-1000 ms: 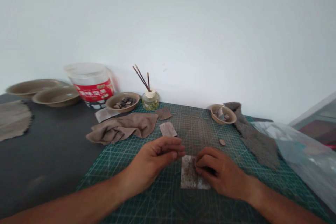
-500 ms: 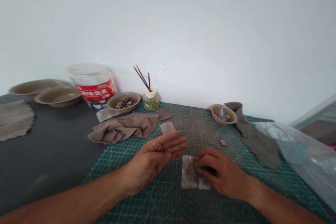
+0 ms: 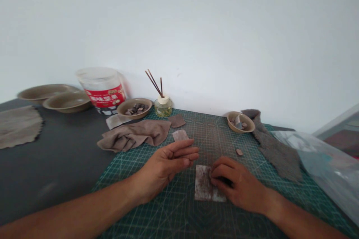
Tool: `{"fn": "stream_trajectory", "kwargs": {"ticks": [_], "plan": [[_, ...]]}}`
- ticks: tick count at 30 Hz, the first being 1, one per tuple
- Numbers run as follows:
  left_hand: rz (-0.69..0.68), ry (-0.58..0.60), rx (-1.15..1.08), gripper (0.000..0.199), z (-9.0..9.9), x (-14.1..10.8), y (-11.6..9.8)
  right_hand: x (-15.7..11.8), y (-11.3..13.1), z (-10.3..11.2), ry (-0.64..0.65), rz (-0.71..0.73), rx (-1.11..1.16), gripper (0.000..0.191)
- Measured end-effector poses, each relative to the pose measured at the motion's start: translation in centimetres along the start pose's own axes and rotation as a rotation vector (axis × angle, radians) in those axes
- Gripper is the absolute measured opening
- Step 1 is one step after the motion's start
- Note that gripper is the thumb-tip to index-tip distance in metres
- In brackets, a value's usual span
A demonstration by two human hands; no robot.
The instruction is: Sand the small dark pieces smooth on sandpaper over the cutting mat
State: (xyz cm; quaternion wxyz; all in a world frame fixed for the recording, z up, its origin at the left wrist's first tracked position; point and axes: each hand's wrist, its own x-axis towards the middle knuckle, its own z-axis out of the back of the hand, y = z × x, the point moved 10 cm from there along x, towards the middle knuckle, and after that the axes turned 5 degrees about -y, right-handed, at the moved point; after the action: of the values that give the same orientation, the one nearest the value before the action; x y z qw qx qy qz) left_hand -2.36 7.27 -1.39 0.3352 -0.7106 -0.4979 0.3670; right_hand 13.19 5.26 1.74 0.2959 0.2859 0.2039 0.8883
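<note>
My right hand (image 3: 235, 181) is closed in a pinch over a brown-stained, pale square sheet (image 3: 202, 185), which looks like worn sandpaper. Whatever its fingertips hold is hidden behind the fingers. My left hand (image 3: 168, 164) hovers to the left of the sheet, palm turned inward, fingers stretched out and nothing visible in it. Just beyond its fingers lies a smaller pale piece of sheet (image 3: 180, 135), and a brown square piece (image 3: 177, 120) lies farther back. One small pinkish stone (image 3: 239, 152) rests beyond my right hand.
A green cutting mat (image 3: 134, 216) covers the work area. Behind stand a bowl of stones (image 3: 122, 111), a reed diffuser (image 3: 163, 107), a lidded tub (image 3: 105, 97) and another bowl (image 3: 251, 125). A crumpled brown cloth (image 3: 137, 134), grey cloth (image 3: 280, 157) and plastic bag (image 3: 331, 168) lie around.
The view has shifted slightly, so the background things sit a little farther right. My left thumb has moved out along the fingers. The right hand keeps its pinch over the sheet.
</note>
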Motion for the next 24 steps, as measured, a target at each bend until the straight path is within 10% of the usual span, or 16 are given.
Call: {"fn": "stream_trajectory", "kwargs": {"ticks": [24], "plan": [[-0.028,0.12,-0.078,0.056,-0.79,-0.1,-0.36,0.0,0.22,0.0,0.003,0.017,-0.001,0.007]]}}
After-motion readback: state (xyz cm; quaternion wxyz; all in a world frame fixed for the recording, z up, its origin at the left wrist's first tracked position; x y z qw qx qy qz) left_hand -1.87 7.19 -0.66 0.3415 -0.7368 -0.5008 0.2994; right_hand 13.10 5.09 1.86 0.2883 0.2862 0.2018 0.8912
